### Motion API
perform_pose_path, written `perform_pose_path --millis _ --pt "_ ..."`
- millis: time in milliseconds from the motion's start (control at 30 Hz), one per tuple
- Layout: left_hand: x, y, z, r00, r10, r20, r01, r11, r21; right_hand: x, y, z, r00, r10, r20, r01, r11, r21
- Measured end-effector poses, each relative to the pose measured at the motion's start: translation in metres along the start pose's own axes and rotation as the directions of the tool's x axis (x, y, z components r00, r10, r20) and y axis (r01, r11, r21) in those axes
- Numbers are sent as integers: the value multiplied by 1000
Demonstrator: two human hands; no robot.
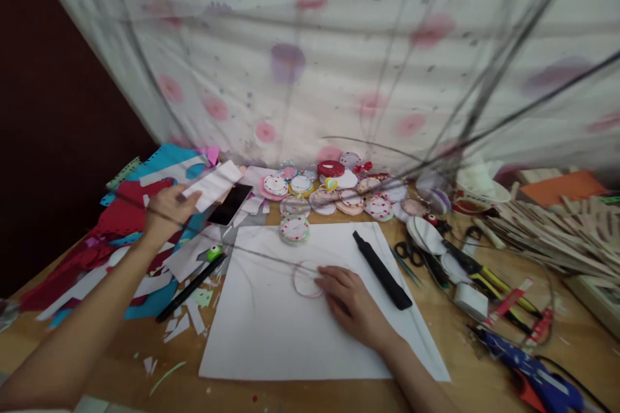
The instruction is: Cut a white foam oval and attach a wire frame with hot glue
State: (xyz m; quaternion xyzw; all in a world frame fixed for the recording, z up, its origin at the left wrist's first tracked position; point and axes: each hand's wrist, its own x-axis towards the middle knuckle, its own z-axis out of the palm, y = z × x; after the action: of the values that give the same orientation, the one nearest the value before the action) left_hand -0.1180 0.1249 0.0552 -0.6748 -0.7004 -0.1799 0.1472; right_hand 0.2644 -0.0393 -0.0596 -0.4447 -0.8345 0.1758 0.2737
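Observation:
My left hand point(170, 211) is closed around one end of a small white piece of paper point(216, 182), at the left over a heap of coloured scraps. On the large white sheet point(271, 335) in the middle, my right hand point(356, 306) has its thumb and fingers at the edge of a pale disc with a pinkish rim point(306, 279). Whether the fingers grip the disc or just press on it is hard to make out. A dotted round piece point(294, 228) lies at the sheet's far edge, and a long black object point(382, 271) rests on its right side.
A phone point(231, 204) lies by the coloured scraps point(130, 206). Several decorated discs point(339, 197) are piled along the back by the curtain. Scissors point(409, 253), yellow-handled pliers point(504, 293), a blue glue gun point(533, 361) and wooden sticks point(571, 229) crowd the right.

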Motion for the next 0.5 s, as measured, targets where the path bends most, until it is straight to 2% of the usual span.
perform_pose_path --millis 133,233,367,433,500 --pt "39 -1 12 999 27 30 -29 997 73 1 -1 -1 1000 11 0 -11 1000 5" --pt "50 -17 25 991 53 120 -64 994 91 1 -1 -2 1000 14 -6 -14 1000 0" --pt "44 -42 41 965 116 236 -122 993 8 1 -1 -1 1000 9 -12 -9 1000 -6" --pt "35 -52 41 961 162 224 -155 987 -51 2 -1 -1 1000 4 -12 -5 1000 -7" --pt "22 -63 32 972 171 159 -158 984 -87 2 0 0 1000 -2 -16 2 1000 -5"
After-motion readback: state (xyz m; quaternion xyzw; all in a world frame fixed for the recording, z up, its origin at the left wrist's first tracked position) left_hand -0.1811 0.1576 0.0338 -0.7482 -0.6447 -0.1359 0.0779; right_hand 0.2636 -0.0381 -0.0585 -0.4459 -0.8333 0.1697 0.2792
